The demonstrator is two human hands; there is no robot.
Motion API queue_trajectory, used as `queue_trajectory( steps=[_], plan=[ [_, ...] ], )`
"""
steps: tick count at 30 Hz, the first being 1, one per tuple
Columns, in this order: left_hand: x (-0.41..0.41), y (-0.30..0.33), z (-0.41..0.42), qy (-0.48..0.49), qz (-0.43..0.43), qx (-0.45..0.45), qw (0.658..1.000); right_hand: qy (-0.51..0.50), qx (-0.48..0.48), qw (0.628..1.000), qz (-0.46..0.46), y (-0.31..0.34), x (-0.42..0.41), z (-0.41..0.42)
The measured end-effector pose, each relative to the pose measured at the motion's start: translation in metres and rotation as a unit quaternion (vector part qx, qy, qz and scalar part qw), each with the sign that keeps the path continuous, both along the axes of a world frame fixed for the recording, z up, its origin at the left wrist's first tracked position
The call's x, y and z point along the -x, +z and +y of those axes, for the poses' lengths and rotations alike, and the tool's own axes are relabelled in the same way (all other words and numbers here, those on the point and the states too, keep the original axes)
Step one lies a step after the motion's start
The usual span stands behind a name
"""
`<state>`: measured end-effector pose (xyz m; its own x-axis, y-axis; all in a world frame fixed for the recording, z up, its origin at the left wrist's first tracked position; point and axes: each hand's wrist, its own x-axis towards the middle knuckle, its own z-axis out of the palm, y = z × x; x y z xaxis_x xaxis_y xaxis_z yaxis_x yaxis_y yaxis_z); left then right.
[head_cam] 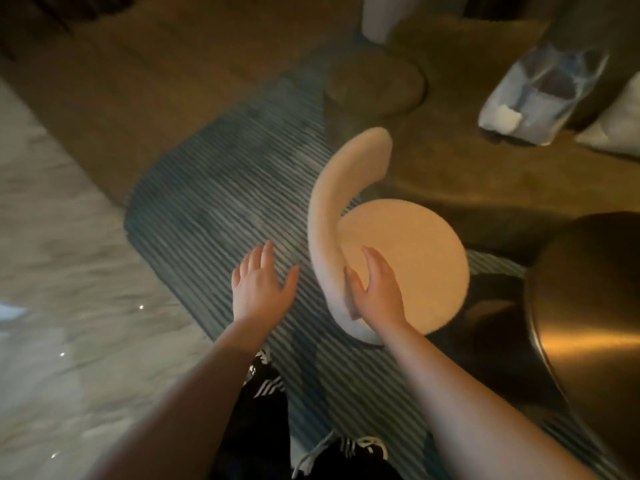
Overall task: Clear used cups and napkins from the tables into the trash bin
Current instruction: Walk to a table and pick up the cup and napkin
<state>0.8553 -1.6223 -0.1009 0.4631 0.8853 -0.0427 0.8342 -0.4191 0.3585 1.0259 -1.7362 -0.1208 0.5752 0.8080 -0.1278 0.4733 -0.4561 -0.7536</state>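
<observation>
My left hand (260, 282) hovers over the striped rug with fingers spread and holds nothing. My right hand (375, 287) lies with straight fingers against the curved backrest (332, 216) of a cream chair, above its round seat (415, 258). A bin lined with a clear plastic bag (543, 95) stands at the upper right, with a white crumpled piece (502, 116) at its near edge. No cup is visible. The picture is blurred by motion.
A round metallic table top (595, 306) fills the right edge. A striped blue-grey rug (214, 202) lies under the chair, with marble floor (52, 271) to the left. A brown pouf (374, 84) and sofa sit behind. My shoes (349, 448) show below.
</observation>
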Motion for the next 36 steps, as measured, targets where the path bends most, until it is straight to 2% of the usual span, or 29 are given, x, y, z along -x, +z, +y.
queue_trajectory(
  steps=[5,11,17,25,30,36],
  plan=[
    [0.050,-0.003,0.098,0.036,-0.019,0.021,0.999,0.066,0.001,0.998,-0.007,-0.007,0.036,0.112],
    [0.075,-0.011,0.249,0.052,-0.013,0.035,0.998,0.075,0.017,0.997,-0.022,-0.007,0.044,0.258],
    [0.064,-0.006,0.376,0.059,-0.001,0.034,0.998,0.067,0.038,0.997,-0.031,0.011,0.028,0.377],
    [-0.005,-0.028,0.552,0.061,-0.006,0.028,0.998,0.054,0.029,0.996,-0.060,-0.006,-0.041,0.560],
    [-0.087,-0.035,0.697,0.065,0.000,0.010,0.998,0.058,0.023,0.996,-0.058,-0.019,-0.133,0.707],
    [-0.192,0.000,0.873,0.080,-0.005,-0.008,0.997,0.057,0.040,0.994,-0.082,0.017,-0.249,0.871]
  ],
)
